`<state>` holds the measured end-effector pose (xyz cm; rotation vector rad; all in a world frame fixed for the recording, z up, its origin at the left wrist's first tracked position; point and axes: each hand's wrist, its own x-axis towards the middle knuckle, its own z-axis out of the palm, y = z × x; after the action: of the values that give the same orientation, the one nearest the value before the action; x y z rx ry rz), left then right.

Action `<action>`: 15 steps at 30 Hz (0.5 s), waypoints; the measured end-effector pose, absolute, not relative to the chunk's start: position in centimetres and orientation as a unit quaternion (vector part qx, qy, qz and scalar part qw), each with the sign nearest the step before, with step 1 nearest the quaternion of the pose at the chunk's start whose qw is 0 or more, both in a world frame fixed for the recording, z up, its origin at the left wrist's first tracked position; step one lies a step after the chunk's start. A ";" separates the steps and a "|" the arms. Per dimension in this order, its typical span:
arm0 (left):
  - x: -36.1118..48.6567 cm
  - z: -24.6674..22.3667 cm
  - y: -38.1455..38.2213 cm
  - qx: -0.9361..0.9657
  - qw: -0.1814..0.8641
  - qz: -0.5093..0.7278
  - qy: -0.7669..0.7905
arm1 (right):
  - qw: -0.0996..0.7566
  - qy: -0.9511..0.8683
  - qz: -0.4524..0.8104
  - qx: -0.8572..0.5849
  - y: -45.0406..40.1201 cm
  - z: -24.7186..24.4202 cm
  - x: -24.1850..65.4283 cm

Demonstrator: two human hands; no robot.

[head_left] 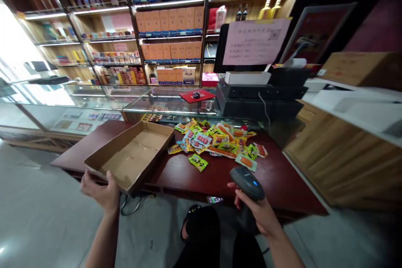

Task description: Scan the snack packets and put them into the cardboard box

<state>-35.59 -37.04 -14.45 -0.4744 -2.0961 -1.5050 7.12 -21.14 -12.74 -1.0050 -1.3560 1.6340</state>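
My right hand (253, 209) is wrapped round the handle of a dark barcode scanner (246, 182), which has a small blue light on top. It is held above the near edge of the dark red table (176, 176). At the left, my left hand (102, 190) grips the near corner of a shallow cardboard box (138, 148), fingers outside the wall and thumb at the rim. Nothing lies in the box. Right of it, a pile of small snack packets (216, 136) in green, yellow and orange is spread over the table. One green packet (198, 162) lies apart at the front.
Behind the table runs a glass display counter (135, 98) with a red mouse pad (196, 95) on it. A checkout terminal (257, 92) stands back right, beside a wooden cabinet (339, 155). Shelves of boxes (171, 21) line the wall. A cable (132, 205) hangs under the table.
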 end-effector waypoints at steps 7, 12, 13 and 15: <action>-32.5 -12.6 -34.9 -0.287 0.333 -0.494 -0.750 | 0.431 -0.495 0.596 -0.462 -22.6 -13.3 10.3; -28.8 -10.7 -34.3 -0.384 0.356 -0.471 -0.710 | 0.426 -0.504 0.588 -0.467 -23.5 -13.2 11.0; -27.3 -10.4 -33.7 -0.423 0.330 -0.475 -0.697 | 0.419 -0.507 0.590 -0.468 -23.5 -13.4 10.9; -24.2 -10.1 -31.7 -0.512 0.206 -0.463 -0.694 | 0.402 -0.508 0.597 -0.473 -23.2 -13.8 10.5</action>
<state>-24.18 -31.70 -10.13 -1.4277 -1.9332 -1.2898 10.49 -23.23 -13.82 -1.1950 -1.2831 1.5092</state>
